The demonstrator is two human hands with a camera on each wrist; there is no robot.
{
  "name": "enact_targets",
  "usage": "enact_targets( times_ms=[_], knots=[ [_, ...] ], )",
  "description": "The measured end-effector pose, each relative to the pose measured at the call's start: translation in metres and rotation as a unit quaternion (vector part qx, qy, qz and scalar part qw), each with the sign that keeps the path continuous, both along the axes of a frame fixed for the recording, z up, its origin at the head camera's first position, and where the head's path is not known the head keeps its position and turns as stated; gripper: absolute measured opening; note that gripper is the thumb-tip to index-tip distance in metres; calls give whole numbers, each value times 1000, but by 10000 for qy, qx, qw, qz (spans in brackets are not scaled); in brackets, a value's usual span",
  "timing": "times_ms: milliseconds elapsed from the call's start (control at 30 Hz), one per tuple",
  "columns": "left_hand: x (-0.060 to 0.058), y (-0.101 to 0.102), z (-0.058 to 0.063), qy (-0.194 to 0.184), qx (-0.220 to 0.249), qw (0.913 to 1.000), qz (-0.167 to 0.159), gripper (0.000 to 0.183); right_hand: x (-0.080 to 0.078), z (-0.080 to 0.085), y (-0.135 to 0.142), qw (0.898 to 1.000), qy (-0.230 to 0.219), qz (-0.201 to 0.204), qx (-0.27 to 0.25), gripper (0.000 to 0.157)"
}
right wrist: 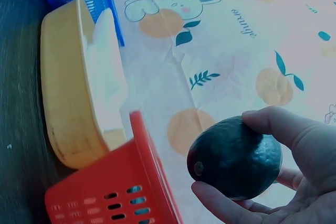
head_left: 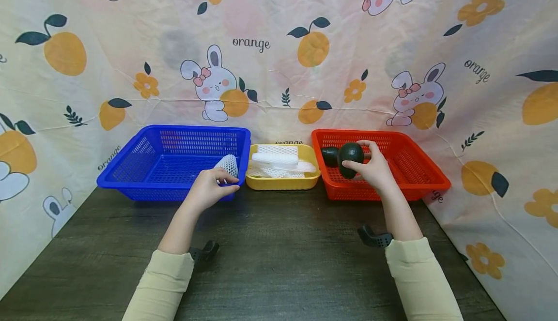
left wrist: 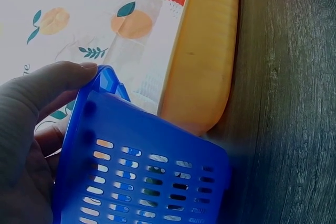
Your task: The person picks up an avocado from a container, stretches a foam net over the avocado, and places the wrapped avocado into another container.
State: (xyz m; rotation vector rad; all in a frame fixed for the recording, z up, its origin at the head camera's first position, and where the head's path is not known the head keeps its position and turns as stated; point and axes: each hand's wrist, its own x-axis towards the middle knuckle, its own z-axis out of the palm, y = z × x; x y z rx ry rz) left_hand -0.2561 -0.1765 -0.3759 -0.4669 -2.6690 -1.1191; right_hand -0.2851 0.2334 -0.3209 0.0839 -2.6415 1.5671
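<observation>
My right hand (head_left: 370, 166) holds a dark green avocado (head_left: 350, 160) between thumb and fingers, over the left part of the red basket (head_left: 418, 173). The small round stem scar of that avocado (right wrist: 236, 158) shows in the right wrist view. Another dark avocado (head_left: 330, 156) lies behind it in the basket. At the near right corner of the blue basket (head_left: 170, 192), my left hand (head_left: 209, 188) grips the rim, the thumb at the corner in the left wrist view. A bulging white foam net (head_left: 227, 165) sits inside that corner, partly hidden by the hand.
Between the two baskets stands a yellow tray (head_left: 283, 183) with several white foam nets (head_left: 279, 160) in it. All three containers stand at the back of the dark wooden table (head_left: 287, 253), against a printed cloth (head_left: 270, 79).
</observation>
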Motion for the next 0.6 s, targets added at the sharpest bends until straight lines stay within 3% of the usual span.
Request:
enact_targets(
  times_ms=[300,600],
  knots=[
    [-1,0,0,-94,25,10000,20,15,14,-4,-10,9984,-30,47,-569,77],
    [0,0,1,-88,9,10000,17,15,24,-11,-20,9968,-57,51,-801,74]
  ],
)
